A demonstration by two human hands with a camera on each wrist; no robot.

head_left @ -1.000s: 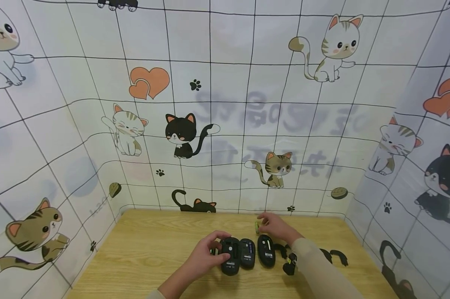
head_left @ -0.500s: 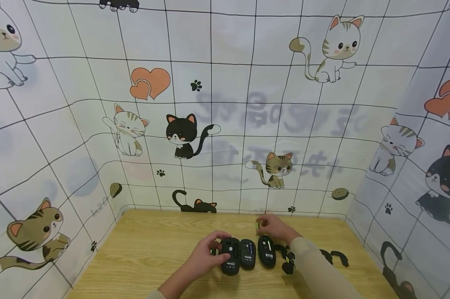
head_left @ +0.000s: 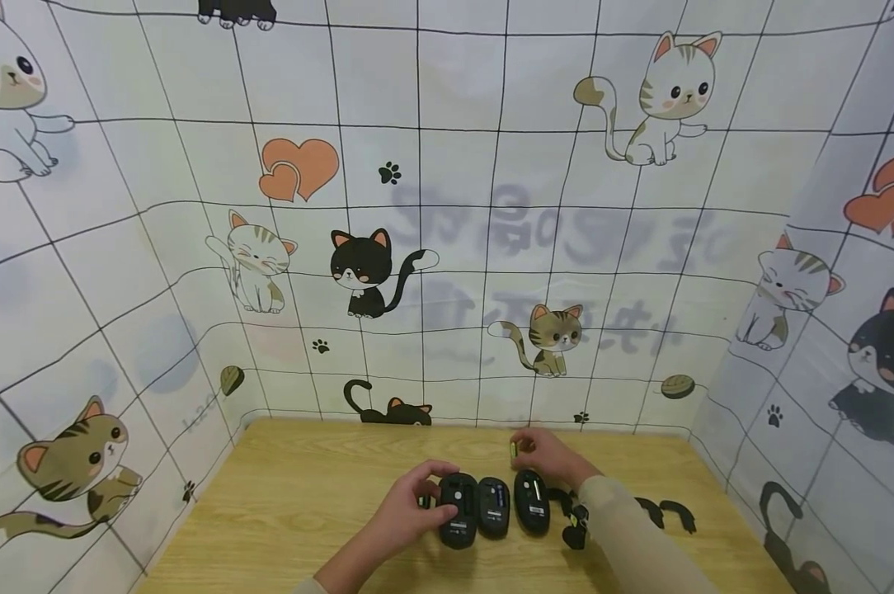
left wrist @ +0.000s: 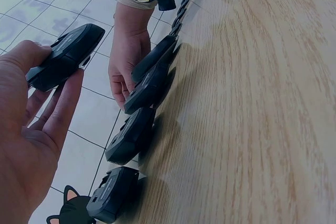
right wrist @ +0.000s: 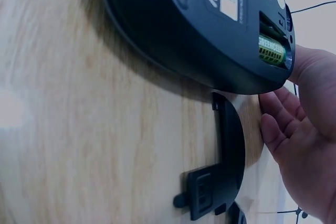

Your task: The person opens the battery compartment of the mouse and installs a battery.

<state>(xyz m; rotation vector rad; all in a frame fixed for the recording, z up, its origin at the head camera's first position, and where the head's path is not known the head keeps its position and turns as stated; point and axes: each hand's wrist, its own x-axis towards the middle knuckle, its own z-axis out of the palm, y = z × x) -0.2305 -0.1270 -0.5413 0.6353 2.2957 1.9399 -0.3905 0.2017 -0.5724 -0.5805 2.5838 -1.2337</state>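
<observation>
My left hand (head_left: 410, 505) grips a black computer mouse (head_left: 458, 516) by its sides, underside up; its battery slot looks dark. In the left wrist view this mouse (left wrist: 68, 56) is raised off the table, thumb on one face and fingers beneath. My right hand (head_left: 549, 454) is at the far side of the row, a small green battery (head_left: 513, 450) pinched at its fingertips. Near that hand lies an upturned mouse (right wrist: 226, 30) with a green battery (right wrist: 271, 50) in its open slot. Another mouse (head_left: 494, 507) sits between, with batteries showing in it.
Several upturned mice (left wrist: 131, 135) stand in a line on the wooden table (head_left: 306, 462). Loose black battery covers (right wrist: 226, 156) lie to the right, two more curved covers (head_left: 677, 516) past the right sleeve. A black device (head_left: 575, 528) is strapped at the right wrist. Cat-printed curtain walls surround the table.
</observation>
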